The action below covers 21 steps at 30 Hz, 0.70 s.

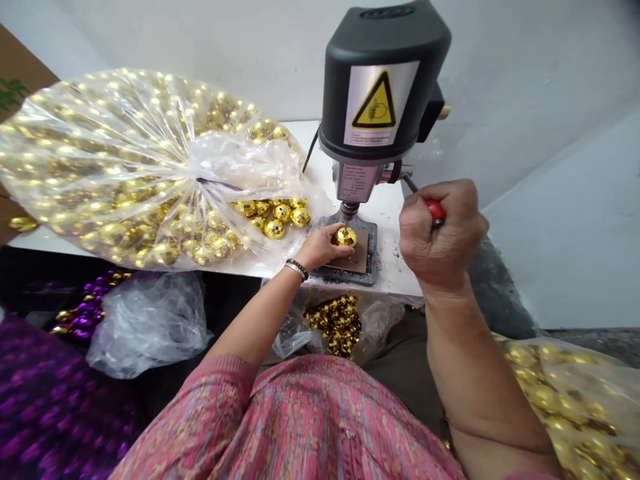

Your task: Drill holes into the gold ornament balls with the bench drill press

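My left hand (321, 247) pinches a shiny gold faceted ball (347, 236) between thumb and fingers. The ball rests on a brown board (354, 259) on the base of a small drill press (385, 87). Directly above the ball is the drill chuck (349, 209), its bit at the ball's top; whether it has entered cannot be made out. My right hand (443, 230) is wrapped round the press's lever handle (436, 212), whose red knob shows through the fist. Dark shavings lie around the base.
A large clear plastic bag (200, 157) of gold balls spreads over the white table (250, 263) at left, some balls (275, 229) spilling from its opening. Below the table edge, an open bag holds small gold pieces (336, 323). Another bag of gold balls (565, 407) stands lower right; purple beads (87, 310) lie left.
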Available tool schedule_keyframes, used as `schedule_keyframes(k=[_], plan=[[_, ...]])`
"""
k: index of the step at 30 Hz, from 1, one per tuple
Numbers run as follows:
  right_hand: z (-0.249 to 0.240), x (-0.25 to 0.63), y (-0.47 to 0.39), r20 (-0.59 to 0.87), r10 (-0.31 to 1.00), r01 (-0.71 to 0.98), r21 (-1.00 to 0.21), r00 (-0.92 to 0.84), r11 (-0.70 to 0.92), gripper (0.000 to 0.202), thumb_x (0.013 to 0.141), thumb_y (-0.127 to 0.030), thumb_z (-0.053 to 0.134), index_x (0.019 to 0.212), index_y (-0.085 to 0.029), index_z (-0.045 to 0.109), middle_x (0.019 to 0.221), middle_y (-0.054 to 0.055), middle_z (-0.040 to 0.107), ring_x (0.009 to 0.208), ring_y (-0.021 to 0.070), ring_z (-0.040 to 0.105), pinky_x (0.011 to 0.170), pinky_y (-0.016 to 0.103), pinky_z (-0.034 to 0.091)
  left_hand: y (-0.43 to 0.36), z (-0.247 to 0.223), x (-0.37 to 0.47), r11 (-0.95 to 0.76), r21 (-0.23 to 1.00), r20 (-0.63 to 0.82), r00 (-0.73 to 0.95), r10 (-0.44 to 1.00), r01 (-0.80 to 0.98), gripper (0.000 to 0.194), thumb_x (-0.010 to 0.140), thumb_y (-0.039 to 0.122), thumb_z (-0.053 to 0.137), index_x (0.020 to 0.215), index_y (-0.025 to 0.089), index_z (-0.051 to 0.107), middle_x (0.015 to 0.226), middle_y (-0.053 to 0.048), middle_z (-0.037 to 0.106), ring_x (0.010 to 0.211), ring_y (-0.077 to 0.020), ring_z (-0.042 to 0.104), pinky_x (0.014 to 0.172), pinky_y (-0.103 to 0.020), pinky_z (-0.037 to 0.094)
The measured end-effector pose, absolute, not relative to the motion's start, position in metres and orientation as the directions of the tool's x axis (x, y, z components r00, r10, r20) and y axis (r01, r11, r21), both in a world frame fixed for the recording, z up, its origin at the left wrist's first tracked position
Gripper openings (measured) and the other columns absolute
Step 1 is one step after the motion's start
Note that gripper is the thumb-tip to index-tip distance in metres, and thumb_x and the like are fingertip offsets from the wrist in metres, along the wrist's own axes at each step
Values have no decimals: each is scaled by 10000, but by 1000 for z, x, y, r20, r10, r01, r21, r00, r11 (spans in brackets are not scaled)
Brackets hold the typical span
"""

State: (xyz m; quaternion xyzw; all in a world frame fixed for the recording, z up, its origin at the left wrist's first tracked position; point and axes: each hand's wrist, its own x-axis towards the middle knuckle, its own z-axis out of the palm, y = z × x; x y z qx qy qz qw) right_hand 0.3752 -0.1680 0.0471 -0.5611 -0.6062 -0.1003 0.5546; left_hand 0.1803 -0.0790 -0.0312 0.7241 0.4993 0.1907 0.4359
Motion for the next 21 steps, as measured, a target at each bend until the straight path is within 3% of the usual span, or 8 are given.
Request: schedule_keyframes(k=[6,11,21], plan=[[23,368,-162,890,363,870,-392,277,298,261,1095,-427,537,957,-237,650,821,20,617,776,154,603,792,321,540,-78,-39,180,-140,852,-124,455,882,504,663,835,255,970,1480,198,824,1154,-42,879,1056,-245,813,1007,-346,660],[9,365,-156,928,243,844,-360,281,398,198,1103,-386,569,1006,-235,653,839,9,625,757,141,579,777,308,526,-80,-38,180,-144,852,-123,459,880,503,665,843,242,960,1489,183,816,1214,-55,882,1083,-252,818,1022,-347,649],[-4,358,-156,896,299,825,-425,327,372,353,1118,-553,478,963,-249,566,803,11,640,731,150,640,735,327,557,-80,-35,181,-139,829,-139,441,887,541,633,836,281,975,1454,234,844,1161,-29,871,1105,-268,811,1036,-353,646]])
